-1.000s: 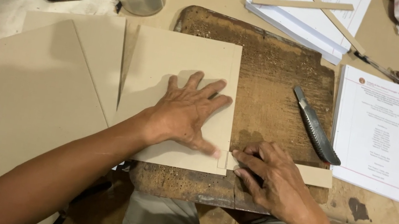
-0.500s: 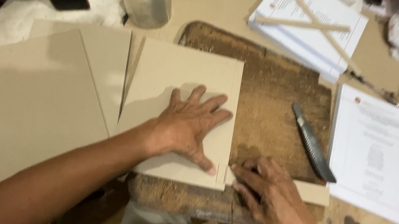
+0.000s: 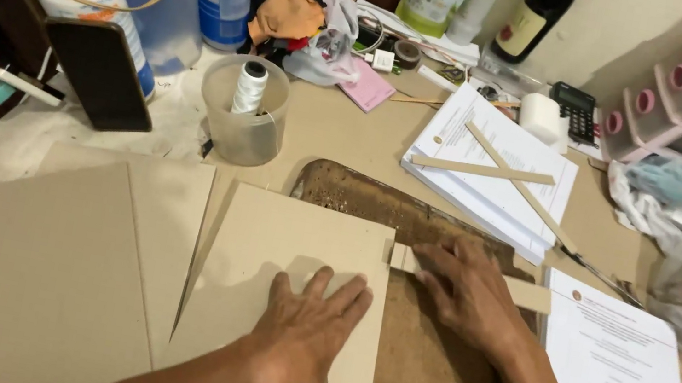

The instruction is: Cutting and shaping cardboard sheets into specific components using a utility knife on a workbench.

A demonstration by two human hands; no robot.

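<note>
Grey-brown cardboard sheet (image 3: pixel 286 238) lying half on a dark, worn wooden board (image 3: pixel 359 197), with its right edge running down the board's middle. I read the left hand (image 3: pixel 305 344) as flat on the lower part of this sheet, palm down and fingers spread, pinning it in place. The right hand (image 3: pixel 468 293) lies palm down across a narrow cardboard strip (image 3: pixel 530 296). Its fingers are extended and close together, their tips near the strip's left end, and nothing is pinched. The strip runs crosswise on the board and its left end touches the sheet's right edge just below the top corner.

Larger sheets of the same cardboard (image 3: pixel 21 257) overlap to the left. A printed page (image 3: pixel 625 382) lies to the right, just beside the right forearm. A clear cup holding a spool of white thread (image 3: pixel 250 90) stands beyond the sheet.

I judge the step in hand to be the butting of the strip square against the sheet's edge. Any further move calls for steady downward pressure from both hands, so that neither piece slides. I see no blade or marker in either hand.
</note>
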